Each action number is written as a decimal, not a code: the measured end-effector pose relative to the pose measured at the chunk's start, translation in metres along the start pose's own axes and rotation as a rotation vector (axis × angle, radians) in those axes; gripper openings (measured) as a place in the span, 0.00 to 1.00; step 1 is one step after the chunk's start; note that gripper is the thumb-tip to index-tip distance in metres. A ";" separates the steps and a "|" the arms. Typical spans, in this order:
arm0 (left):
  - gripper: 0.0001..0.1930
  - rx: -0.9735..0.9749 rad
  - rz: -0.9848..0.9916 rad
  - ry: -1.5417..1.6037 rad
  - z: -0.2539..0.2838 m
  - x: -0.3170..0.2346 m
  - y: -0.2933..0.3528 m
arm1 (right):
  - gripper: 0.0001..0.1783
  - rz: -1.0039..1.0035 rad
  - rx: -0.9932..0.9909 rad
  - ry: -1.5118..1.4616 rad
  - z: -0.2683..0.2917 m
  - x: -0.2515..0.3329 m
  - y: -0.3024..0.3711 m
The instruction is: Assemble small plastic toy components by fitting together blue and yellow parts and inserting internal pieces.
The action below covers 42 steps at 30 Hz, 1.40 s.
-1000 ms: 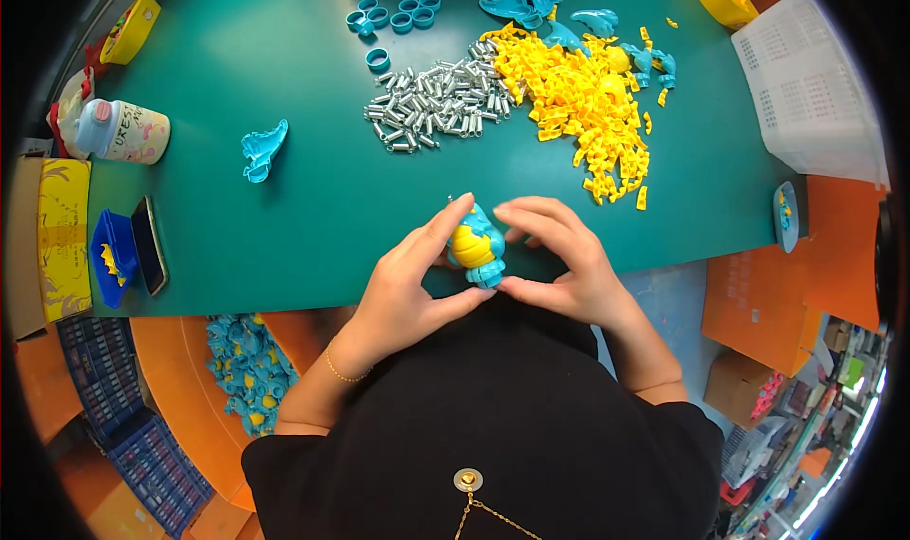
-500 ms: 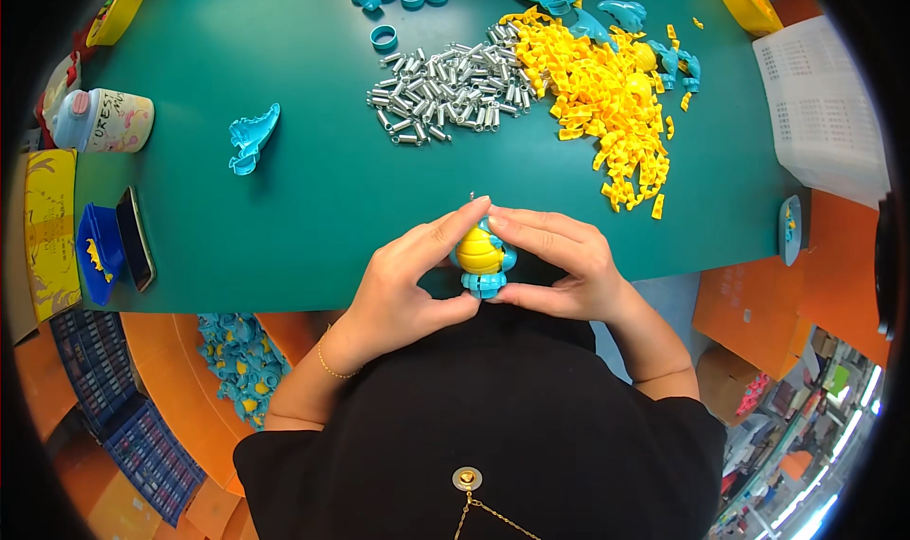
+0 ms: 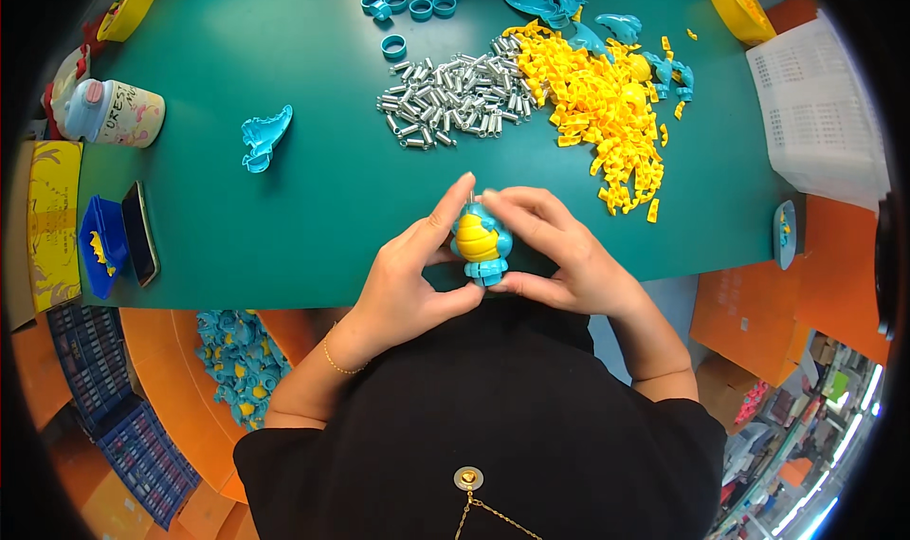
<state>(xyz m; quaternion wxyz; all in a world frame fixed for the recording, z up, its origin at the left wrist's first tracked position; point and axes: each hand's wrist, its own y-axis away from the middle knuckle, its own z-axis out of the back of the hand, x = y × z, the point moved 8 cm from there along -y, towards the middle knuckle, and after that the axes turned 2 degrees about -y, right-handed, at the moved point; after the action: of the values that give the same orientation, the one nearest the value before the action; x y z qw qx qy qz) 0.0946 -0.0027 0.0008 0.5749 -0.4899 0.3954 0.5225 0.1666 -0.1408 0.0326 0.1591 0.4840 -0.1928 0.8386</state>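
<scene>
Left hand (image 3: 408, 270): you had it curled on the blue-and-yellow toy figure (image 3: 480, 244), thumb by the base, index finger raised beside the thin metal pin at the top. Your right hand (image 3: 559, 246) grasped the other side, thumb at the base, index fingertip near the top. Toy held between both, base toward you, just above the tabletop's (image 3: 332, 208) near edge.

Beyond it, mid-tabletop, lay a heap of silvery springs (image 3: 455, 99), touching a larger pile of yellow pieces (image 3: 607, 113) toward the right edge. Blue rings (image 3: 393, 47) sat farther off. One pale-blue shell (image 3: 268, 134) lay alone toward the left edge; at the near left corner, a phone (image 3: 141, 232) beside a dark-blue tray (image 3: 110, 222).
</scene>
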 end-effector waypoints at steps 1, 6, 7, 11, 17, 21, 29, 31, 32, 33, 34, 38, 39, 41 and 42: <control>0.50 -0.002 -0.005 -0.004 0.001 0.000 0.001 | 0.42 0.006 -0.001 0.003 -0.005 -0.002 0.004; 0.49 -0.002 0.169 0.369 0.004 0.003 0.003 | 0.30 0.060 -0.284 -0.175 -0.006 -0.011 0.028; 0.49 0.000 0.163 0.365 0.005 0.001 0.005 | 0.31 0.077 -0.308 -0.170 -0.007 -0.009 0.031; 0.53 -0.020 0.206 0.372 0.009 0.013 0.012 | 0.33 0.116 -0.273 -0.004 -0.001 0.004 0.034; 0.37 -0.073 0.019 0.205 0.009 -0.003 0.014 | 0.37 0.010 -0.256 -0.414 -0.010 0.017 0.035; 0.34 -0.049 -0.212 0.016 0.012 -0.026 0.009 | 0.37 0.061 -0.242 -0.227 -0.005 0.017 0.039; 0.34 0.025 -0.181 0.255 0.001 -0.025 0.018 | 0.36 0.164 -0.246 -0.294 -0.004 0.012 0.041; 0.33 0.024 -0.138 0.079 0.002 -0.026 0.014 | 0.35 0.121 -0.227 -0.376 -0.005 0.006 0.040; 0.33 0.022 -0.137 0.077 0.003 -0.027 0.013 | 0.34 0.084 -0.244 -0.268 -0.004 0.004 0.038; 0.33 -0.002 -0.013 0.006 0.006 -0.017 0.010 | 0.34 0.046 -0.260 -0.159 -0.002 0.003 0.036; 0.33 -0.027 0.110 -0.066 0.009 -0.007 0.008 | 0.34 0.047 -0.259 -0.161 -0.002 0.007 0.035; 0.34 -0.126 -0.003 -0.291 0.007 -0.017 0.009 | 0.30 0.039 -0.279 -0.135 -0.005 0.013 0.028; 0.33 -0.083 -0.099 -0.372 0.002 -0.029 0.005 | 0.28 0.019 -0.271 -0.150 -0.008 0.011 0.027; 0.33 -0.030 -0.170 -0.387 -0.001 -0.038 -0.001 | 0.26 -0.002 -0.263 -0.166 -0.011 0.004 0.028; 0.33 0.017 -0.240 -0.405 -0.005 -0.042 -0.002 | 0.24 -0.004 -0.288 -0.190 -0.008 0.000 0.031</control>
<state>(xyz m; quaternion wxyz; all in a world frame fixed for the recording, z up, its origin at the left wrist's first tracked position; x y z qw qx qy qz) 0.0909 -0.0166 0.0408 0.7047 -0.4139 0.2153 0.5345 0.1466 -0.1640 0.0239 0.2096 0.5338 -0.3243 0.7523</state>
